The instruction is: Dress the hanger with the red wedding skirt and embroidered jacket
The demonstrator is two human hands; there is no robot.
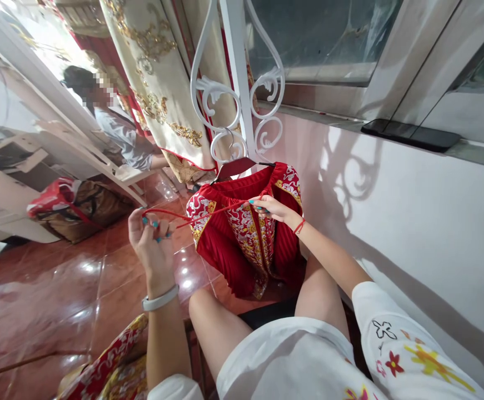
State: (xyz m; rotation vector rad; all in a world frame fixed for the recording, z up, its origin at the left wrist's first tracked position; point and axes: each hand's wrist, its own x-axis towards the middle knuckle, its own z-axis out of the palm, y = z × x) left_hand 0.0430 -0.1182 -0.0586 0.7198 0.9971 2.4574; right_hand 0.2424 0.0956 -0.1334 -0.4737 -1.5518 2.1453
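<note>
A red embroidered garment hung on a hanger just below the scrollwork of the white stand; the left hand was raised, wrist nearly upright, to the lower left of the stand, fingers curled in a narrow grip on red cord; the right hand, its forearm slanting in from the lower right of the stand, pinched red cord between thumb and fingertips beneath the stand, by the garment's neckline.
</note>
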